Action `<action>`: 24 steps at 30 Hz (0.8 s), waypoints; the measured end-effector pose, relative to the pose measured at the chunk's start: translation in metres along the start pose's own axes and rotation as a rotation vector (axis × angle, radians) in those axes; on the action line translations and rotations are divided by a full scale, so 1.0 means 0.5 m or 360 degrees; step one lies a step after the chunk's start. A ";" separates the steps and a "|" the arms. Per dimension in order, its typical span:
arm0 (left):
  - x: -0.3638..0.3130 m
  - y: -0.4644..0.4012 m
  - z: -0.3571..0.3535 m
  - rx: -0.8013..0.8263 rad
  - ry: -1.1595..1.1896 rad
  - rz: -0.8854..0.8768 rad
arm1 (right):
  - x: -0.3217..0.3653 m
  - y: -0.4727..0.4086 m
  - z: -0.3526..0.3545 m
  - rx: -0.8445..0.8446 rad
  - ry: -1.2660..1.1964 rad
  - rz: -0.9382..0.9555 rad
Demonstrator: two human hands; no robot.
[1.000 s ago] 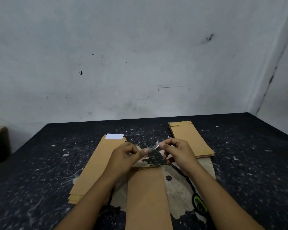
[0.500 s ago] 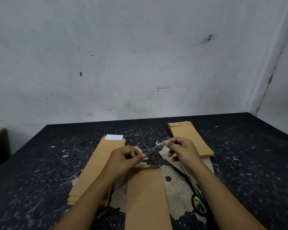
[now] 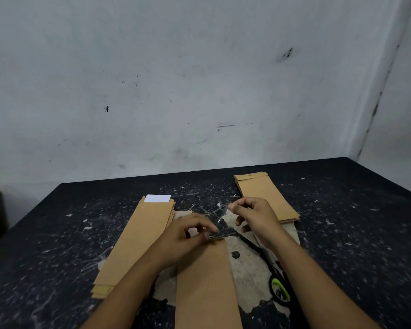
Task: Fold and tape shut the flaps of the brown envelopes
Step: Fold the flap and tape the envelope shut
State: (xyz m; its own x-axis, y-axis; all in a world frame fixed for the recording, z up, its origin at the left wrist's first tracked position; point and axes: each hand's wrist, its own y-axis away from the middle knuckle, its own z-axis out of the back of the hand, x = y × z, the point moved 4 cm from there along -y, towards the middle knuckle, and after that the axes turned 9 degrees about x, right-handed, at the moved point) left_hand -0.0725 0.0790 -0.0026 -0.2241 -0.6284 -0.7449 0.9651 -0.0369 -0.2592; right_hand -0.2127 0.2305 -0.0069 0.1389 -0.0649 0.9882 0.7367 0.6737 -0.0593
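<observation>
The right hand (image 3: 254,219) pinches one end of a strip of clear tape (image 3: 220,218) between thumb and fingertips, raised a little above the desk (image 3: 342,233). The left hand (image 3: 185,238) pinches the strip's other end with curled fingers, low down at the far end of the brown envelope (image 3: 205,281), so the tape slants up from left to right between the two hands (it is see-through and hard to trace along its length). That envelope lies lengthwise at the middle of the desk's near edge, its far end under the left fingers; whether its flap is folded flat cannot be told. To its left, toward the near left part of the desk, lies a stack of brown envelopes (image 3: 138,238) with a white slip (image 3: 157,198) at its far end. A second stack of envelopes (image 3: 263,195) lies farther back, to the right of centre, just beyond the right hand. Scissors (image 3: 274,279) with a black and green handle lie under the right forearm, on a worn pale patch (image 3: 247,274) in the dark, speckled desk top. A scuffed white wall (image 3: 199,79) rises behind the far edge.
</observation>
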 end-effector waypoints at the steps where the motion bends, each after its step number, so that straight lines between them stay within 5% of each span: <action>1: 0.003 0.000 -0.002 0.0035 0.0016 0.0037 | 0.001 0.000 0.000 0.0009 0.0025 -0.0001; 24: 0.002 0.001 -0.032 0.0175 0.0346 0.0394 | 0.038 0.025 0.025 -0.0158 0.0832 -0.0256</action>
State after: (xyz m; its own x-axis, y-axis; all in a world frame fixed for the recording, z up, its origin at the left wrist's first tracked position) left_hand -0.0744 0.0907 -0.0132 0.0064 -0.4491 -0.8934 1.0000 0.0050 0.0047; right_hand -0.2093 0.2469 0.0131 0.3108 -0.5348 0.7858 0.8309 0.5542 0.0486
